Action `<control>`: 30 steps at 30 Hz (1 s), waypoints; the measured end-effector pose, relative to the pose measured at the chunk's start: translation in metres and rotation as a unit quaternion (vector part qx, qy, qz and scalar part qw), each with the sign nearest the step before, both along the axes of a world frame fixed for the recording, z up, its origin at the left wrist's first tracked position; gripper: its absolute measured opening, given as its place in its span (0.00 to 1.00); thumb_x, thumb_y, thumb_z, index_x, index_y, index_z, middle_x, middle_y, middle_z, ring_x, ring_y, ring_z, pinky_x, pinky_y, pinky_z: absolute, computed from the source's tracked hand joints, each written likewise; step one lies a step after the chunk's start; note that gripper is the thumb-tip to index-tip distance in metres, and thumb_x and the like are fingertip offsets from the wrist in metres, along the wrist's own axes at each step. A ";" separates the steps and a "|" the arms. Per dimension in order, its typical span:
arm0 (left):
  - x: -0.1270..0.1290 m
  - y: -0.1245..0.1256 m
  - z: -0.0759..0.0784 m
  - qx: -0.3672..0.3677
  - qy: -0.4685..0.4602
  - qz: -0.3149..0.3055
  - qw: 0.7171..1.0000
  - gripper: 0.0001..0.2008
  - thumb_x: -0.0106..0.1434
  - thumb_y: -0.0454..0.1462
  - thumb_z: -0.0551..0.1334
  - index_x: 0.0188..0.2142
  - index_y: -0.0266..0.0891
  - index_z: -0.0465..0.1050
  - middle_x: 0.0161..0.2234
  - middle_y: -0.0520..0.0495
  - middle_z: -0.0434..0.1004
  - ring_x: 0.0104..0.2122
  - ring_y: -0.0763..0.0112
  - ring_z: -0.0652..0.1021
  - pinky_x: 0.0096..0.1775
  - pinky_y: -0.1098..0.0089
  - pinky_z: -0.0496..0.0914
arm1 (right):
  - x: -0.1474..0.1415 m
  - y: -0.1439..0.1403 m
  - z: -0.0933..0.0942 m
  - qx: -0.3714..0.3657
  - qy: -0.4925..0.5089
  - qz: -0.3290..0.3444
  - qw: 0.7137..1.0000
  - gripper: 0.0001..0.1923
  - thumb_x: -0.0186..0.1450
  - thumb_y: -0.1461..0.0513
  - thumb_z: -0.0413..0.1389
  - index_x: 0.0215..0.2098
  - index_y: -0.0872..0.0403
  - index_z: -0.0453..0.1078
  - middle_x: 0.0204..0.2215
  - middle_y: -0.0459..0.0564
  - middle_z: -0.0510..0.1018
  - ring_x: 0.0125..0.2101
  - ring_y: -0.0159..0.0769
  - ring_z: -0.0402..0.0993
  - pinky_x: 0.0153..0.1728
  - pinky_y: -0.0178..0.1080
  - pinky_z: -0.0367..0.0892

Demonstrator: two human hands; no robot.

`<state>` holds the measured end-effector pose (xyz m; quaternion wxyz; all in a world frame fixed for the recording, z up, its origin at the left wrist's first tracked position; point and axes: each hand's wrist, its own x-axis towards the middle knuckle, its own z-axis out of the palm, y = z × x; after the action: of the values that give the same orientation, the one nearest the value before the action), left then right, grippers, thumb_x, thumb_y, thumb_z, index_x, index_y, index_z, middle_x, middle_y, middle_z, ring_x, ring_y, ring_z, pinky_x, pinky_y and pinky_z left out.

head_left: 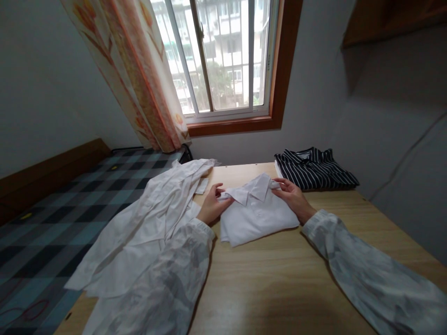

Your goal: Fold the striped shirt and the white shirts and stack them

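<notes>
A folded white shirt (260, 216) lies on the wooden table with its collar at the far side. My left hand (214, 204) grips its left shoulder edge beside the collar, fingers pinched on the cloth. On the opposite side, my right hand (292, 200) holds the right shoulder edge between thumb and fingers. Left of my left hand, loose white clothing (146, 223) is spread in a rumpled heap that hangs toward the bed. Beyond my right hand rests a folded black-and-white striped shirt (316, 168), with some white cloth showing under its left edge.
The light wooden table (258, 288) reaches to the wall below the window (226, 56). At the left is a bed with a checked cover (63, 209). A floral curtain (139, 79) hangs beside the window. A wooden shelf (387, 23) juts out at upper right.
</notes>
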<state>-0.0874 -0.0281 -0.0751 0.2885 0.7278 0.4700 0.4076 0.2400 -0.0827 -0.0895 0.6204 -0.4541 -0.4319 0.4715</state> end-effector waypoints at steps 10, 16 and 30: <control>-0.005 -0.008 0.015 -0.055 -0.111 0.003 0.992 0.25 0.58 0.55 0.77 0.45 0.39 0.86 0.40 0.44 0.89 0.41 0.59 0.84 0.44 0.65 0.77 | 0.000 -0.003 -0.004 -0.114 -0.041 0.096 0.988 0.24 0.56 0.54 0.79 0.46 0.53 0.81 0.46 0.62 0.91 0.43 0.56 0.90 0.50 0.59 0.87; -0.007 -0.007 0.015 -0.040 -0.132 0.037 0.990 0.26 0.57 0.56 0.78 0.44 0.39 0.85 0.40 0.45 0.88 0.41 0.58 0.85 0.45 0.65 0.78 | -0.015 -0.011 0.000 -0.116 -0.049 0.144 0.982 0.17 0.58 0.54 0.75 0.42 0.52 0.82 0.42 0.59 0.91 0.41 0.54 0.90 0.47 0.54 0.87; 0.003 -0.014 0.015 -0.102 -0.157 -0.017 0.982 0.26 0.59 0.54 0.77 0.48 0.39 0.83 0.44 0.42 0.87 0.28 0.71 0.81 0.28 0.72 0.72 | 0.117 0.045 0.156 -0.059 -0.123 -0.078 0.988 0.17 0.71 0.63 0.69 0.57 0.61 0.82 0.39 0.59 0.89 0.25 0.37 0.80 0.33 0.41 0.74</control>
<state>-0.0844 -0.0420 -0.0599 0.4378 0.6295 0.4460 0.4617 0.3566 -0.0373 0.0667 0.5692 -0.5769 -0.4399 0.3869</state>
